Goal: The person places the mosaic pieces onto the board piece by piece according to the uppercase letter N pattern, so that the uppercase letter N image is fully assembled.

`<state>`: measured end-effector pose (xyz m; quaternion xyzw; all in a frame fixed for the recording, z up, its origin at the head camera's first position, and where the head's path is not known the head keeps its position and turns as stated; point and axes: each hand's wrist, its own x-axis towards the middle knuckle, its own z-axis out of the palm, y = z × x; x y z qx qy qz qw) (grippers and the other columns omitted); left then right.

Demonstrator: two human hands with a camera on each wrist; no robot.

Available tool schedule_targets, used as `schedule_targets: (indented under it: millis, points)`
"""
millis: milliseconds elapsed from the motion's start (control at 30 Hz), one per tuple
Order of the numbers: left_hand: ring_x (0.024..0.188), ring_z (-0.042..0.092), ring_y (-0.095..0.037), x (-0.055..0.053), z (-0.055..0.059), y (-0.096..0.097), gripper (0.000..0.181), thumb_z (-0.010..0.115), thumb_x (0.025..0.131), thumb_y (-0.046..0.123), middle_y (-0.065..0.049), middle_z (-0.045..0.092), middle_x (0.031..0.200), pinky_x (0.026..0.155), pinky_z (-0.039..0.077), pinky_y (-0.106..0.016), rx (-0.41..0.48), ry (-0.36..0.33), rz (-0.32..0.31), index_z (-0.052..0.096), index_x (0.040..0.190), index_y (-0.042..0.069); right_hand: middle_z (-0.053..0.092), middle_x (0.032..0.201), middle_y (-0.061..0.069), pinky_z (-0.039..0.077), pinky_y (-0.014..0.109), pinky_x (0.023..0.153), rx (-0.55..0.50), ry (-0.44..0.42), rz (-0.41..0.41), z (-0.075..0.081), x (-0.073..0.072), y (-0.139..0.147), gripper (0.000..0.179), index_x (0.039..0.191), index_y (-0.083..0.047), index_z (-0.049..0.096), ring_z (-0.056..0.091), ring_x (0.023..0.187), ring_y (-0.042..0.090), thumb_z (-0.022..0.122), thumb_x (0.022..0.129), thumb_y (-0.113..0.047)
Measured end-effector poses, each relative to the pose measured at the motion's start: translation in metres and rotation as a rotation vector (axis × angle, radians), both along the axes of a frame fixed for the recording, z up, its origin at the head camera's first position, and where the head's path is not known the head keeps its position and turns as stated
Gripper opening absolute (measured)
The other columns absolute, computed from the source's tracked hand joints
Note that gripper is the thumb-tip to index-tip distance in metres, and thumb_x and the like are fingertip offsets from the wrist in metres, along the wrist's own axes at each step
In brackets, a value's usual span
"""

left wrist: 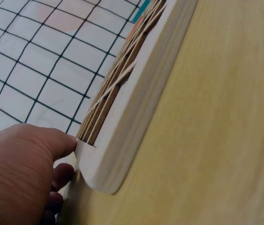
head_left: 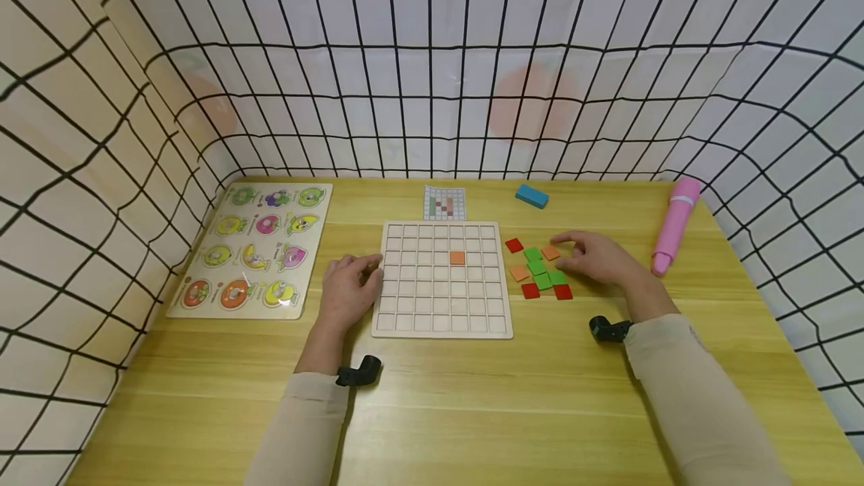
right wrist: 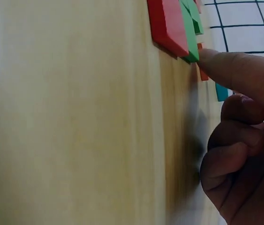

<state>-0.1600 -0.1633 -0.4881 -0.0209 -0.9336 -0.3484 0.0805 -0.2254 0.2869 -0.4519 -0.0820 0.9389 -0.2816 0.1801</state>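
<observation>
A pale wooden board [head_left: 442, 328] with a square grid lies in front of me, one orange tile [head_left: 457, 257] in a cell of its upper right part. My left hand [head_left: 347, 291] rests beside it, thumb and forefinger touching its left edge. In the left wrist view the thumb [left wrist: 61, 144] meets the board's rounded corner. To the right of the board, red, green and orange tiles [head_left: 538, 268] lie loose. My right hand [head_left: 597, 257] is at their far right side, forefinger and thumb spread around an orange tile [head_left: 550, 253]; its other fingers [right wrist: 225, 161] are curled under.
Behind the board lies a small card [head_left: 444, 203] with a coloured grid pattern. A blue block [head_left: 532, 196] is at the back, and a pink cylinder [head_left: 675, 227] lies at the right. At the left is a fruit picture board [head_left: 253, 246]. Black netting [head_left: 432, 96] surrounds the table.
</observation>
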Motion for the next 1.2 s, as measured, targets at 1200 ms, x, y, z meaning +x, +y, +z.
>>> schedule_targets:
  millis: [1200]
  points:
    - [0.102,0.052,-0.032,-0.001,0.0,0.0,0.036,0.062,0.098,0.025,-0.012,0.07,0.106,0.096,0.035,-0.044,-0.004,-0.03,0.008,0.071,0.131,0.015,0.05,0.079,0.003,0.037,0.032,0.068,-0.019,-0.028,0.038,-0.005,-0.014,0.005,0.037,0.129,-0.013,0.064,0.045,0.072,0.02,0.068,0.097,-0.032]
